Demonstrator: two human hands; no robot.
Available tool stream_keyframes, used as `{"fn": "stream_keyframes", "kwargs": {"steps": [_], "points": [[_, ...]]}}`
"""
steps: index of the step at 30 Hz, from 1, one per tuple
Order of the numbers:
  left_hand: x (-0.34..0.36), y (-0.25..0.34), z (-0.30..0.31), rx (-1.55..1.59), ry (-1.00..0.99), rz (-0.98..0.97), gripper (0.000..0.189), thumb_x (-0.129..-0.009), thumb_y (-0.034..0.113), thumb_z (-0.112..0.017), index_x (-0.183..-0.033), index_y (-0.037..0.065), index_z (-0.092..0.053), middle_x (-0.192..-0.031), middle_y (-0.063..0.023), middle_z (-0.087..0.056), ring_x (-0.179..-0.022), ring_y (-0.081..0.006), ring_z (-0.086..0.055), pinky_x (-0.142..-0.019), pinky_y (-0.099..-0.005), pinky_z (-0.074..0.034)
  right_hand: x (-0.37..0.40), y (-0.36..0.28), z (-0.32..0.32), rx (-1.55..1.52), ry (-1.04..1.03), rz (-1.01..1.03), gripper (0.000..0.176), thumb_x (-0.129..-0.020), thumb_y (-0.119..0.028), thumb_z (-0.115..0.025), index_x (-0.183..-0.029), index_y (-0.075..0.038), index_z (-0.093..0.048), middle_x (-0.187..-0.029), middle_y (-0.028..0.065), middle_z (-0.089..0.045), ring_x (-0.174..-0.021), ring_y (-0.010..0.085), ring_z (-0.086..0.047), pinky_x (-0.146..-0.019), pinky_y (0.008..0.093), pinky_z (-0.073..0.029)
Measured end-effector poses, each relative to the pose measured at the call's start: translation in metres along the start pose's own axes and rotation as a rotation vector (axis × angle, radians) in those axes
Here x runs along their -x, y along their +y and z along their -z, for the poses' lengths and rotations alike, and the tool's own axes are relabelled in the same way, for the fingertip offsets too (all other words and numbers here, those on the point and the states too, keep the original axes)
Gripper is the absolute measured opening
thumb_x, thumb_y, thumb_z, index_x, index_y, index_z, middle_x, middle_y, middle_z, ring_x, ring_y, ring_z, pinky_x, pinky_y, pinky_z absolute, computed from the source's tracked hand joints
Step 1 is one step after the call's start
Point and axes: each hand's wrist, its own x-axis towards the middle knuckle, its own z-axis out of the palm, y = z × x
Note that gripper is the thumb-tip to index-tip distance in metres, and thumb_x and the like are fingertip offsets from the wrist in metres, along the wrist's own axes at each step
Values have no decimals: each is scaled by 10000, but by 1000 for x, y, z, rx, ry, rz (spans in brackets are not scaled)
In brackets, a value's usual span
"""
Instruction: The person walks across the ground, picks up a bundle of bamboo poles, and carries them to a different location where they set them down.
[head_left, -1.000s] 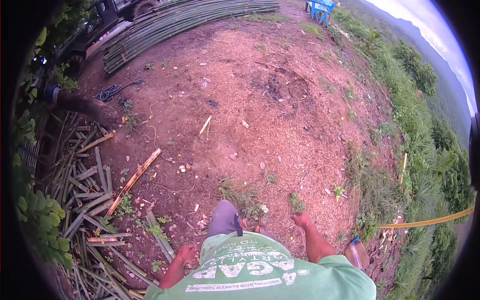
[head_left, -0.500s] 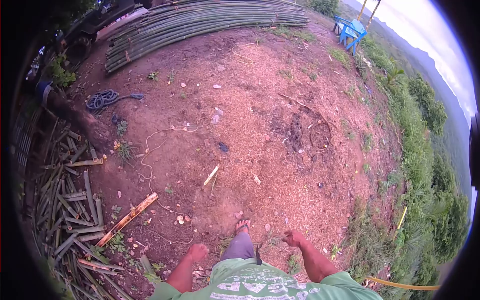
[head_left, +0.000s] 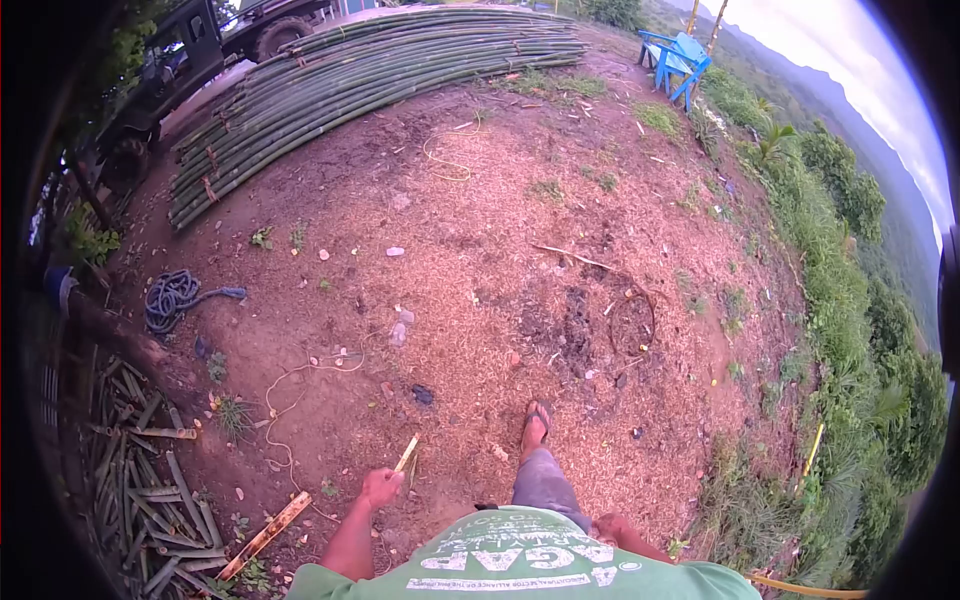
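Observation:
My left hand [head_left: 380, 488] hangs at my left side, its fingers curled in, with nothing visible in it. Just beyond it, in the view, a short split piece of bamboo [head_left: 408, 451] lies on the ground. My right hand [head_left: 608, 526] is low by my right thigh, partly hidden by my green shirt [head_left: 500, 560], so its fingers do not show clearly. One sandalled foot [head_left: 537, 424] is forward on the dirt.
Long bamboo poles [head_left: 380, 60] lie stacked ahead, near a parked vehicle [head_left: 170, 60]. Cut bamboo pieces [head_left: 150, 490] are heaped at left, with a coiled rope [head_left: 175, 298] farther on. A blue wooden chair [head_left: 677, 62] stands at far right, by a grassy slope [head_left: 800, 250].
I have stepped forward; the other foot is now in front. My left hand has swung forward, and my right hand has drawn back toward my body. Ground objects appear closer.

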Motion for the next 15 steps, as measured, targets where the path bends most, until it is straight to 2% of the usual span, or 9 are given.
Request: {"fn": "stream_keyframes", "kwargs": {"steps": [1, 3, 6, 7, 9, 11, 12, 13, 15], "points": [[-7, 18, -9, -53, -52, 32, 348, -851, 403, -564, -832, 70, -664, -699, -65, -655, -665, -164, -623, -645, -326, -502, -8, 1, 22, 308, -61, 201, 469, -765, -386, -615, -1193, -199, -575, -1015, 61, -676, -991, 260, -627, -879, 358, -487], [-57, -10, -44, -187, -180, 43, 388, -858, 449, -534, -886, 88, -672, -753, -71, -669, -738, -222, -639, -728, -370, -500, -48, 35, 58, 203, -28, 331, 455, -769, -375, -611, -1186, -197, -577, -997, 61, -680, -954, 266, -634, -851, 372, -493], [-81, 31, -58, -559, -185, -391, 414, -862, 468, -518, -938, 91, -673, -810, -70, -676, -804, -271, -640, -801, -408, -482, -117, 118, 110, -110, 152, 448, 433, -776, -357, -606, -1177, -194, -581, -970, 62, -686, -898, 275, -646, -809, 393, -501], [-98, 64, -48, -488, -240, -336, 399, -863, 448, -527, -949, 85, -670, -811, -69, -673, -789, -254, -639, -787, -398, -488, -131, 128, 155, 166, 173, 200, 419, -772, -351, -611, -1158, -188, -597, -955, 66, -689, -866, 277, -652, -783, 394, -507], [-129, 139, -12, -319, -358, -206, 371, -865, 407, -545, -971, 72, -663, -813, -68, -668, -758, -220, -635, -759, -378, -501, -121, 126, 275, -1122, 513, -249, 405, -770, -325, -668, -989, 13, -632, -854, 155, -671, -816, 246, -651, -714, 369, -507], [-137, 229, 27, 90, -41, -39, 301, -858, 337, -581, -947, 60, -658, -789, -66, -659, -721, -160, -616, -707, -335, -507, -142, 161, 374, -935, 571, -234, 392, -765, -256, -664, -1007, 50, -629, -888, 169, -671, -833, 230, -648, -714, 320, -512], [-155, 258, 45, 214, 7, 24, 272, -853, 310, -594, -929, 56, -655, -777, -62, -654, -708, -136, -604, -687, -315, -504, -143, 167, 428, -750, 661, -190, 405, -763, -263, -664, -1018, 49, -626, -886, 171, -670, -826, 235, -647, -720, 320, -511], [-170, 278, 58, 336, 55, 85, 243, -848, 282, -607, -911, 52, -652, -765, -58, -649, -696, -112, -592, -666, -295, -502, -153, 175, 471, -794, 703, -201, 368, -767, -240, -659, -1000, 42, -626, -862, 142, -669, -785, 213, -638, -701, 311, -507], [-209, 287, 71, 269, 100, 39, 242, -849, 291, -605, -878, 55, -654, -754, -58, -649, -703, -132, -602, -667, -310, -502, -170, 178, 540, -855, 773, -176, 334, -768, -221, -654, -982, 34, -627, -842, 119, -667, -751, 196, -630, -690, 306, -503]]}}
